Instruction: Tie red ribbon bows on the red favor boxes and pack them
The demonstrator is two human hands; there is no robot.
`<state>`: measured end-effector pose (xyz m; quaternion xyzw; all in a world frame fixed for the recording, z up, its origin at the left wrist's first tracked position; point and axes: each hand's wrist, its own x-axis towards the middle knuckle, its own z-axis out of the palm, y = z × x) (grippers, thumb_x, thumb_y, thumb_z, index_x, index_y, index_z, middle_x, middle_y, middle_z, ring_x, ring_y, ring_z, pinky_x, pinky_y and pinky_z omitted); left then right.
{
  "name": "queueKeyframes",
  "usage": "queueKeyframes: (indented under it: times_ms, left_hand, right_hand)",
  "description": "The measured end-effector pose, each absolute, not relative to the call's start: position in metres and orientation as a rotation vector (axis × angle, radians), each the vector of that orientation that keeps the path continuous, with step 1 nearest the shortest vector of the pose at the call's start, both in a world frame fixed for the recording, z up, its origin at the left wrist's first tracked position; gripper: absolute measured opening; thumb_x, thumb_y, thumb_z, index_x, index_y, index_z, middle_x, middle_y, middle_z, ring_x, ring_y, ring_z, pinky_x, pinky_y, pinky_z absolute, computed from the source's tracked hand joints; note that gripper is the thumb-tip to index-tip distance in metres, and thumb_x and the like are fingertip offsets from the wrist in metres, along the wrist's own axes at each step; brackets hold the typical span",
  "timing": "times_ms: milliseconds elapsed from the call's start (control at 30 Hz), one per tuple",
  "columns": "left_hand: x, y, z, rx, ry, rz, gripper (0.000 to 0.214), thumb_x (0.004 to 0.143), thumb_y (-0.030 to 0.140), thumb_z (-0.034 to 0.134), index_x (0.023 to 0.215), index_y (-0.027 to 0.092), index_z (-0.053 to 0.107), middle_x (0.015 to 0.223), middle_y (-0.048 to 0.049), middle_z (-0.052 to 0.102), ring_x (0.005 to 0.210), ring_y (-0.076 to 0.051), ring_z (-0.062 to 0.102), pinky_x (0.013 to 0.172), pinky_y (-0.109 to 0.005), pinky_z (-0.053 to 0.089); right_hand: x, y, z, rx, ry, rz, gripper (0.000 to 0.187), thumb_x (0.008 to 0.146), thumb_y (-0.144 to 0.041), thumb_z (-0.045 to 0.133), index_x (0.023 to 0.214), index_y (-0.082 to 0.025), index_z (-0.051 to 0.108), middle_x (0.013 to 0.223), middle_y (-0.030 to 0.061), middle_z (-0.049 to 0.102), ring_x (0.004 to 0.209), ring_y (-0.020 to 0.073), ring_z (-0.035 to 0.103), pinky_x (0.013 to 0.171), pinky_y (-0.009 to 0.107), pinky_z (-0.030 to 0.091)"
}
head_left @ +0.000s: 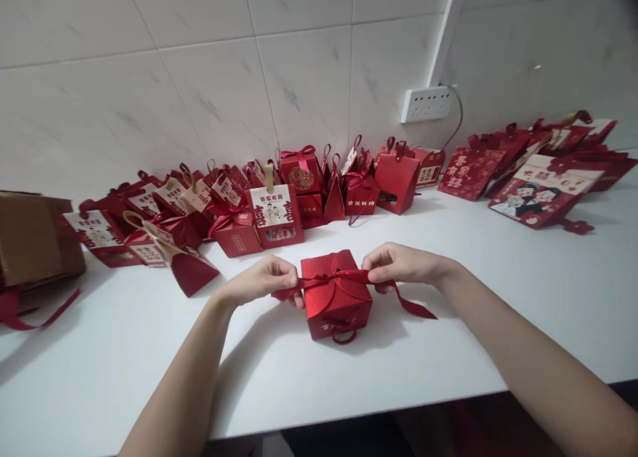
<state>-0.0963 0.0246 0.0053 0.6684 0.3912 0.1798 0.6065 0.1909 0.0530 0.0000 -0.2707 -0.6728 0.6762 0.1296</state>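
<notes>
Forearms (538,351): both ours, bare, reaching in over the front edge of the desk (399,370).
Gift box (331,311): red, sits between our hands, set in from the front edge; curved flaps folded over on top.
Red ribbon (356,275): crosses the box top, gathered mid-lid; one tail trails off to the right.
Left hand (272,277): we pinch the ribbon just beside the box's left side.
Right hand (399,266): we grip the ribbon, thumb against fingers, by the box's right side; tail hangs past our hand.
Cord loop (345,339): dark red, low at the box front.
Back edge, left to middle: we see crowded favour boxes (274,211), red, some with cream panels.
Back edge, right: more red boxes (471,171), many leaning.
Far left: brown carton (37,241), loose ribbon (30,323) before it.
Wall: white socket strip (427,103), dark cable.
</notes>
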Motion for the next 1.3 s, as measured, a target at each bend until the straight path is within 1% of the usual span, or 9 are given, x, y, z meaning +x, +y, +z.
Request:
queueKeyframes:
  times_ms: [67,167,300,500,833,967,1167,1233,1300]
  left_hand:
    - [-0.097,0.025,0.006,1.54,0.891,0.405,0.044,0.066,0.053,0.07,0.061,0.012,0.056,0.061,-0.0061,0.067,0.051,-0.008,0.048,0.05,-0.019,0.034]
    - [-0.098,0.026,0.007,1.542,0.909,0.387,0.04,0.068,0.049,0.07,0.061,0.012,0.056,0.063,-0.0057,0.067,0.054,-0.009,0.051,0.052,-0.02,0.038]
    - [-0.099,0.027,0.004,1.54,0.91,0.395,0.037,0.07,0.045,0.07,0.06,0.012,0.057,0.062,-0.0043,0.065,0.053,-0.008,0.05,0.05,-0.019,0.036]
    - [-0.101,0.028,0.002,1.542,0.882,0.38,0.035,0.068,0.043,0.072,0.061,0.011,0.062,0.062,-0.0033,0.064,0.055,-0.007,0.051,0.053,-0.018,0.038]
    - [-0.102,0.031,0.0,1.542,0.872,0.349,0.038,0.068,0.046,0.071,0.058,0.01,0.059,0.061,-0.0036,0.063,0.055,-0.008,0.051,0.052,-0.017,0.039]
    - [-0.102,0.031,-0.001,1.545,0.86,0.361,0.039,0.068,0.046,0.071,0.059,0.011,0.058,0.059,-0.0031,0.061,0.055,-0.008,0.052,0.051,-0.018,0.04]
    - [-0.1,0.03,-0.001,1.565,0.881,0.392,0.04,0.067,0.048,0.071,0.057,0.011,0.056,0.058,-0.0022,0.059,0.052,-0.008,0.049,0.049,-0.018,0.038]
    - [-0.097,0.029,0.001,1.572,0.919,0.419,0.041,0.067,0.049,0.07,0.057,0.012,0.055,0.059,-0.0019,0.058,0.051,-0.007,0.048,0.048,-0.018,0.038]
    - [-0.091,0.026,0.002,1.576,0.955,0.449,0.042,0.068,0.05,0.069,0.057,0.012,0.054,0.061,-0.0015,0.058,0.051,-0.007,0.046,0.047,-0.018,0.036]
  right_hand:
    - [0.191,0.052,0.001,-0.802,-1.937,1.974,0.032,0.066,-0.042,0.074,0.065,-0.013,0.058,0.053,-0.0052,0.051,0.049,0.0057,0.045,0.05,0.021,0.035]
    - [0.193,0.051,0.003,-0.831,-1.956,1.956,0.032,0.065,-0.042,0.074,0.065,-0.013,0.06,0.053,-0.0048,0.05,0.049,0.0062,0.045,0.049,0.022,0.034]
    - [0.194,0.052,0.004,-0.859,-1.984,1.898,0.031,0.066,-0.042,0.073,0.066,-0.014,0.061,0.053,-0.0045,0.051,0.05,0.0069,0.046,0.051,0.022,0.034]
    - [0.196,0.056,0.0,-0.874,-2.058,1.859,0.031,0.069,-0.041,0.071,0.064,-0.014,0.059,0.056,-0.0034,0.053,0.052,0.0073,0.047,0.052,0.022,0.035]
    - [0.2,0.062,-0.007,-0.84,-2.078,1.878,0.029,0.07,-0.04,0.071,0.066,-0.014,0.058,0.059,-0.0038,0.053,0.055,0.0078,0.049,0.055,0.023,0.037]
    - [0.202,0.063,-0.007,-0.803,-2.117,1.855,0.029,0.071,-0.04,0.07,0.065,-0.014,0.057,0.06,-0.0032,0.053,0.056,0.0078,0.048,0.055,0.022,0.035]
    - [0.203,0.065,-0.005,-0.748,-2.157,1.765,0.03,0.071,-0.041,0.07,0.064,-0.014,0.059,0.061,-0.0025,0.054,0.056,0.0075,0.044,0.054,0.022,0.033]
    - [0.202,0.062,-0.002,-0.7,-2.082,1.715,0.031,0.07,-0.043,0.071,0.065,-0.014,0.061,0.062,-0.0017,0.054,0.058,0.008,0.044,0.055,0.023,0.035]
    - [0.198,0.056,0.002,-0.632,-1.961,1.643,0.031,0.069,-0.044,0.072,0.067,-0.014,0.063,0.068,0.0004,0.056,0.062,0.0093,0.047,0.056,0.023,0.037]
